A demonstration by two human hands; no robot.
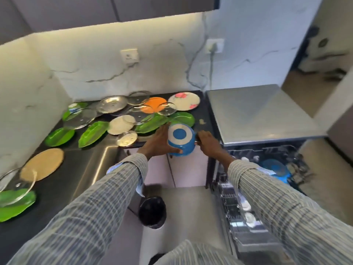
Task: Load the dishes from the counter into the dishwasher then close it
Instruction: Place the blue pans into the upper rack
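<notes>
Gripping blue pot [181, 142], both hands, upturned

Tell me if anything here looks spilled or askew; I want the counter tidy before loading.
A small pale smear or crumb lies on the dark counter right of the green plates, like a spill. The glass lids overlap the plates untidily. Nothing looks broken.

Both hands [160, 141] [207, 142] around upturned blue pot [180, 140]

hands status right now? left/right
Left hand: holds the side of the upside-down blue pot, thumb curled under it.
Right hand: grips the pot's dark handle.
</notes>
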